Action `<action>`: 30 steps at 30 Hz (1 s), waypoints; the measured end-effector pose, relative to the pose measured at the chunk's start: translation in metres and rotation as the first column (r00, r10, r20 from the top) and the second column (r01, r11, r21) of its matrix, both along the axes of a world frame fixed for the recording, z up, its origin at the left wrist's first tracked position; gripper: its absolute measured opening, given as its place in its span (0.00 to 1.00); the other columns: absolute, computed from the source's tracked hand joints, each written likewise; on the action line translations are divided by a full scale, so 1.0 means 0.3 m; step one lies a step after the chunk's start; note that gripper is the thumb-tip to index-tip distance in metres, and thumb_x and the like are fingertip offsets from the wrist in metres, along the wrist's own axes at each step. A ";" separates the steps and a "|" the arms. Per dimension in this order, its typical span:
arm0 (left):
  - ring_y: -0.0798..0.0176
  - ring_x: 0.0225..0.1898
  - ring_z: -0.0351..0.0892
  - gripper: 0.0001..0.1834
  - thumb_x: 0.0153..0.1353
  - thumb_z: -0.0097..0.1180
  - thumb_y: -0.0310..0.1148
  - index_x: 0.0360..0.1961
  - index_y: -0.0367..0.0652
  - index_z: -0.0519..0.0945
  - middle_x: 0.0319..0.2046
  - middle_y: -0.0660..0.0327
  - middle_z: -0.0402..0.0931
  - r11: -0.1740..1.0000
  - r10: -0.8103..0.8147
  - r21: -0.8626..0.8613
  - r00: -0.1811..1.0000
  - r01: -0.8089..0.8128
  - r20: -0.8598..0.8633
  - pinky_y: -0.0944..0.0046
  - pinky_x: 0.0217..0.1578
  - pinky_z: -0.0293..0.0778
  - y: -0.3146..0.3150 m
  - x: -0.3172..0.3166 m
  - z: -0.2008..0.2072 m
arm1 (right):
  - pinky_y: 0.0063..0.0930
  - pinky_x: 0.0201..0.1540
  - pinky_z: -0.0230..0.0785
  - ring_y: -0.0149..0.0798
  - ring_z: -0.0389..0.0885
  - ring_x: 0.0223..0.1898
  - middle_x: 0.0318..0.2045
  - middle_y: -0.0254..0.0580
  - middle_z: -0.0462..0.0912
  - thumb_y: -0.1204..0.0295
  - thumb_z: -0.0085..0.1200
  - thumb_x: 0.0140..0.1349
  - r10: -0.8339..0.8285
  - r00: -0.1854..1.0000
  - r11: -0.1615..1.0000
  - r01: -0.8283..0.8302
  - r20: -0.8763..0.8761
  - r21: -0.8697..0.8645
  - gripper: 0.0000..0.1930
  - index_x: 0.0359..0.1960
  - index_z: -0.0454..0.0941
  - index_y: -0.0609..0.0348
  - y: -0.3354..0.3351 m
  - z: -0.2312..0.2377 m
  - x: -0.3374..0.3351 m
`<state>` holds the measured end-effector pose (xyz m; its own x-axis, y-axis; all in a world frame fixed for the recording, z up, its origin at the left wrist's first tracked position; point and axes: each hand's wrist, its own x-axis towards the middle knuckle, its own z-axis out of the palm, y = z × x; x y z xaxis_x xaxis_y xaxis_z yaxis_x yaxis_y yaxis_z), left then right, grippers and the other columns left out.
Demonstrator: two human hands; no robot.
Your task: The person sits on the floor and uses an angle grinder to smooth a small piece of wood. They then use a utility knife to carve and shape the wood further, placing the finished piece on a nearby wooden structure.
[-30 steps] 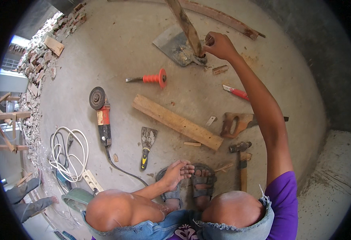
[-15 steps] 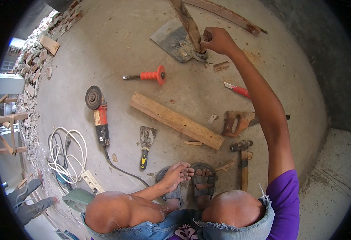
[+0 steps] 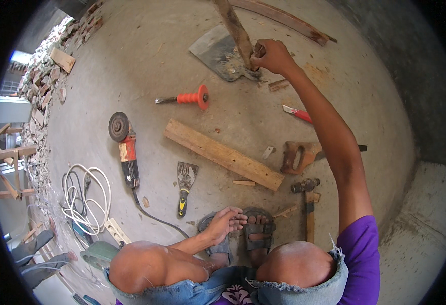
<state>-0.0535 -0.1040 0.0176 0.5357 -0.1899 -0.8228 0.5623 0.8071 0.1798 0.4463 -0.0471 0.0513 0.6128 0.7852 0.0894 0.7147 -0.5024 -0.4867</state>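
Note:
My right hand (image 3: 275,57) reaches far forward with its fingers bent in a pinch against the low end of a wooden shovel handle (image 3: 234,26). The fingertips are partly hidden, and any small thing between them cannot be made out. The handle meets a grey, dirt-caked shovel blade (image 3: 216,53) flat on the floor. My left hand (image 3: 225,225) hangs over my sandals between my knees, with loosely curved fingers and nothing in it. Ahead of it lies a squared wooden beam (image 3: 223,154). A short wood piece (image 3: 279,85) is just nearer than my right hand.
An angle grinder (image 3: 127,152), a putty knife (image 3: 186,185) and a chisel with an orange guard (image 3: 190,97) lie leftward. A handsaw (image 3: 299,156), hammer (image 3: 310,203) and red utility knife (image 3: 297,113) lie rightward. Coiled cable (image 3: 85,203), a power strip (image 3: 116,231) and rubble (image 3: 40,91) flank the left.
My right hand stays at the foot of the shovel handle, its fingers slightly shifted. The left hand keeps its place. The view has tilted slightly.

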 end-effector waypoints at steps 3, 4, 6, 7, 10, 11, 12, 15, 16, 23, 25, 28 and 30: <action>0.58 0.48 0.79 0.12 0.74 0.46 0.36 0.51 0.41 0.71 0.47 0.52 0.78 1.000 -0.012 0.011 1.000 0.012 0.010 0.59 0.49 0.76 -0.004 0.005 0.004 | 0.45 0.48 0.74 0.55 0.82 0.43 0.34 0.52 0.84 0.61 0.68 0.44 -0.014 1.000 1.000 0.015 -0.023 0.013 0.18 0.33 0.81 0.61 0.009 -0.022 0.013; 0.58 0.48 0.79 0.12 0.74 0.46 0.36 0.51 0.41 0.71 0.47 0.52 0.78 1.000 -0.012 0.010 1.000 0.012 0.014 0.59 0.49 0.76 -0.004 0.007 0.005 | 0.45 0.48 0.74 0.55 0.82 0.42 0.34 0.51 0.84 0.61 0.68 0.44 -0.014 0.999 0.999 0.015 -0.034 0.029 0.18 0.33 0.81 0.61 0.007 -0.029 0.014; 0.58 0.48 0.79 0.12 0.74 0.46 0.36 0.51 0.40 0.71 0.47 0.53 0.78 1.000 -0.008 0.019 1.000 0.008 0.015 0.59 0.49 0.76 -0.004 0.014 0.008 | 0.43 0.45 0.74 0.52 0.83 0.40 0.33 0.51 0.84 0.61 0.69 0.45 -0.020 1.000 0.999 0.020 -0.006 0.035 0.18 0.33 0.81 0.61 0.007 -0.032 0.006; 0.58 0.48 0.79 0.12 0.74 0.46 0.36 0.51 0.40 0.71 0.47 0.53 0.78 1.000 -0.004 0.027 1.000 0.004 0.012 0.59 0.49 0.76 -0.002 0.020 0.007 | 0.41 0.43 0.75 0.50 0.84 0.37 0.32 0.50 0.84 0.62 0.69 0.45 -0.026 0.999 0.999 0.026 0.033 0.026 0.18 0.33 0.81 0.62 0.009 -0.029 -0.004; 0.58 0.47 0.79 0.12 0.74 0.46 0.36 0.51 0.40 0.71 0.46 0.53 0.78 0.999 0.003 0.050 0.998 -0.005 0.055 0.59 0.49 0.77 0.017 0.066 0.010 | 0.43 0.44 0.75 0.53 0.83 0.39 0.34 0.51 0.84 0.63 0.68 0.46 -0.047 0.999 0.999 0.047 0.013 -0.011 0.18 0.34 0.80 0.61 0.012 -0.012 -0.025; 0.58 0.47 0.79 0.12 0.74 0.46 0.35 0.51 0.40 0.71 0.46 0.53 0.79 0.998 0.003 0.060 0.997 -0.008 0.082 0.59 0.48 0.77 0.032 0.095 0.019 | 0.44 0.46 0.75 0.55 0.83 0.41 0.35 0.51 0.84 0.62 0.67 0.46 -0.054 0.998 0.998 0.054 -0.013 -0.022 0.17 0.34 0.80 0.61 0.009 0.001 -0.026; 0.58 0.47 0.80 0.11 0.74 0.46 0.35 0.50 0.40 0.71 0.46 0.54 0.79 0.996 0.000 0.084 0.995 -0.008 0.104 0.59 0.48 0.77 0.046 0.124 0.028 | 0.44 0.46 0.75 0.55 0.83 0.42 0.36 0.52 0.84 0.63 0.67 0.46 -0.057 0.998 0.998 0.057 -0.002 -0.030 0.17 0.34 0.80 0.61 -0.001 0.009 -0.035; 0.62 0.44 0.81 0.12 0.73 0.47 0.37 0.49 0.41 0.73 0.44 0.56 0.80 0.962 -0.092 0.273 0.970 0.028 0.226 0.61 0.45 0.78 0.156 0.272 0.082 | 0.44 0.48 0.75 0.55 0.82 0.44 0.39 0.53 0.84 0.63 0.66 0.47 -0.069 0.998 0.997 0.069 0.009 -0.035 0.18 0.36 0.80 0.61 0.002 0.030 -0.030; 0.66 0.43 0.81 0.12 0.72 0.49 0.39 0.49 0.42 0.74 0.42 0.58 0.82 0.917 -0.175 0.395 0.947 0.057 0.270 0.63 0.42 0.77 0.239 0.339 0.098 | 0.43 0.49 0.74 0.55 0.82 0.46 0.41 0.54 0.84 0.63 0.66 0.47 -0.070 0.997 0.997 0.069 -0.022 -0.042 0.19 0.37 0.80 0.62 0.015 0.036 -0.038; 0.57 0.52 0.77 0.35 0.64 0.59 0.53 0.58 0.33 0.68 0.52 0.47 0.76 0.193 -0.506 0.975 0.841 -0.105 0.191 0.57 0.52 0.75 0.771 1.044 0.374 | 0.41 0.43 0.76 0.51 0.85 0.38 0.33 0.53 0.86 0.62 0.70 0.43 -0.126 0.990 0.992 0.128 0.064 -0.022 0.22 0.38 0.84 0.63 0.016 -0.042 0.002; 0.52 0.54 0.76 0.46 0.58 0.65 0.56 0.62 0.28 0.62 0.52 0.43 0.75 0.004 -0.406 0.986 0.901 -0.164 0.152 0.55 0.54 0.73 0.791 1.219 0.423 | 0.40 0.42 0.77 0.51 0.86 0.36 0.31 0.52 0.86 0.62 0.71 0.42 -0.131 0.991 0.991 0.129 -0.033 -0.035 0.20 0.35 0.85 0.64 0.002 -0.027 0.008; 0.50 0.51 0.78 0.51 0.53 0.68 0.56 0.62 0.25 0.58 0.47 0.41 0.76 0.015 -0.292 0.965 0.922 -0.261 0.254 0.53 0.52 0.74 0.779 1.420 0.424 | 0.38 0.39 0.77 0.49 0.86 0.33 0.28 0.52 0.86 0.62 0.72 0.41 -0.146 0.983 0.989 0.145 -0.109 -0.023 0.19 0.30 0.86 0.65 -0.007 -0.035 0.010; 0.50 0.48 0.79 0.49 0.54 0.68 0.54 0.60 0.24 0.58 0.46 0.41 0.76 0.037 -0.256 0.940 0.906 -0.338 0.336 0.52 0.48 0.75 0.799 1.468 0.407 | 0.37 0.38 0.77 0.49 0.86 0.32 0.27 0.53 0.86 0.63 0.72 0.41 -0.142 0.983 0.990 0.141 -0.115 -0.012 0.18 0.29 0.85 0.65 0.011 -0.032 -0.004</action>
